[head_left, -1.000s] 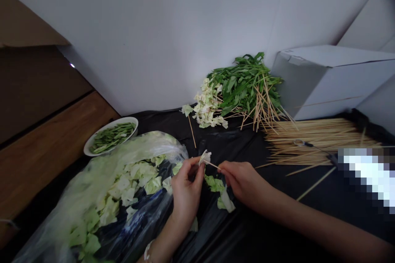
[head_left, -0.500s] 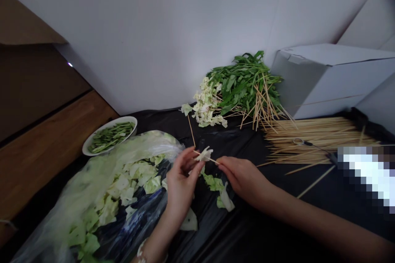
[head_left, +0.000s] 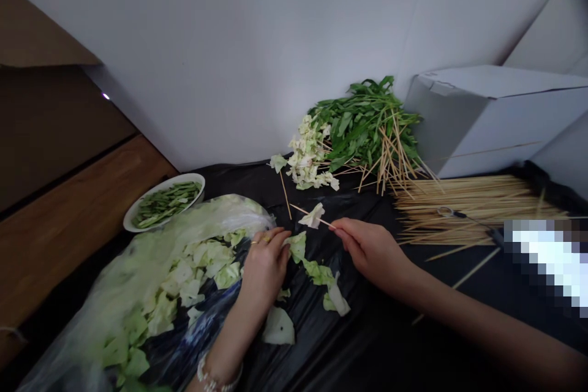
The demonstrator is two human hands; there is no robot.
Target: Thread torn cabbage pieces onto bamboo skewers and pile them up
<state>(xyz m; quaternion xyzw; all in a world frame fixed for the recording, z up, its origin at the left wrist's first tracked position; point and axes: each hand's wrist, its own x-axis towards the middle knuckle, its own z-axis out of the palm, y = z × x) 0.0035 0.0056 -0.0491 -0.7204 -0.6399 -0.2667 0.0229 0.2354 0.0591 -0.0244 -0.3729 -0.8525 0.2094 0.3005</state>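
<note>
My right hand [head_left: 374, 251] pinches one end of a wooden skewer [head_left: 296, 207] that carries a piece of cabbage [head_left: 313, 215] near its middle. Lower and to the left, my left hand [head_left: 266, 260] points down at the black sheet, its fingers bent together beside a green cabbage leaf [head_left: 297, 246]; whether they grip a leaf is hidden. More cabbage pieces [head_left: 337, 297] lie between and below the hands. Left of my left hand, loose cut cabbage [head_left: 184, 272] spreads on a clear plastic bag [head_left: 133, 251].
A white bowl [head_left: 200, 182] of green bean pieces stands at the left. Leafy green skewers [head_left: 362, 122] and cabbage skewers [head_left: 305, 153] lean by the wall. Bare skewers [head_left: 463, 202] lie at the right near a white box [head_left: 487, 116]. One cabbage skewer [head_left: 285, 196] lies apart.
My left hand has let go of the skewered cabbage and moved down to the loose leaves. My right hand, with the skewer, has shifted slightly right, and the skewered piece is higher.
</note>
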